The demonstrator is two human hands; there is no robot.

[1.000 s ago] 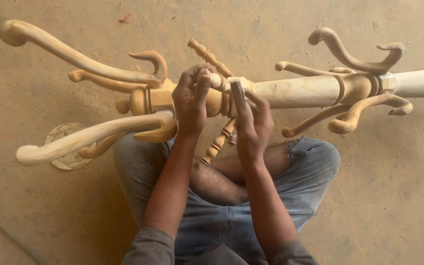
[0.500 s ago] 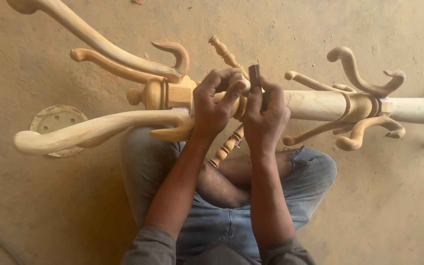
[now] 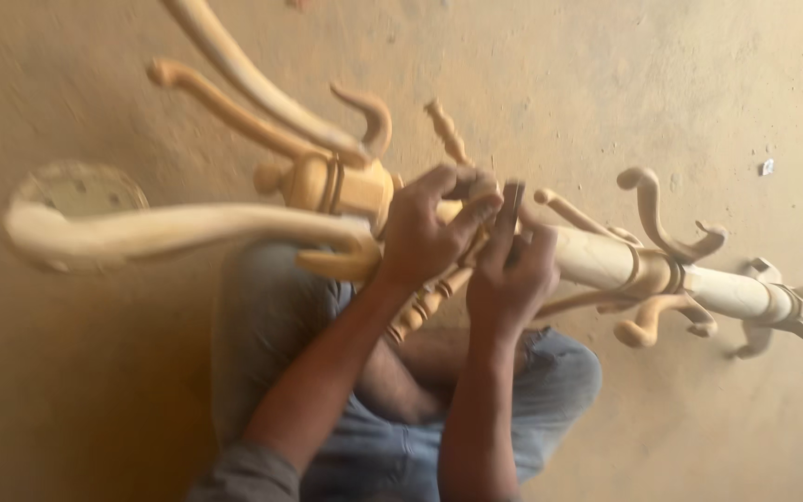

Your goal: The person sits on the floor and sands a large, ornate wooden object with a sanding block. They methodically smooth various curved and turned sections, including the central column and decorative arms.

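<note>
A bare wooden coat stand (image 3: 606,265) lies across the person's lap, its pole running from the curved legs at the left to the hooks at the right. The left hand (image 3: 425,232) grips the pole just right of the turned collar (image 3: 332,186), fingers curled over the top and closed on the wood. The right hand (image 3: 511,274) sits just beside it, touching the left hand's fingertips, and pinches a small dark tool (image 3: 511,203) upright between thumb and fingers; the frame is blurred, so what kind of tool it is cannot be told. Its lower end appears to meet the pole.

A long curved leg (image 3: 169,231) sweeps left from the collar, and two more rise toward the top edge. A slim turned spindle (image 3: 425,307) slants below the hands, over the jeans (image 3: 262,325). A round disc (image 3: 81,191) lies on the sandy floor (image 3: 652,84) behind the leg.
</note>
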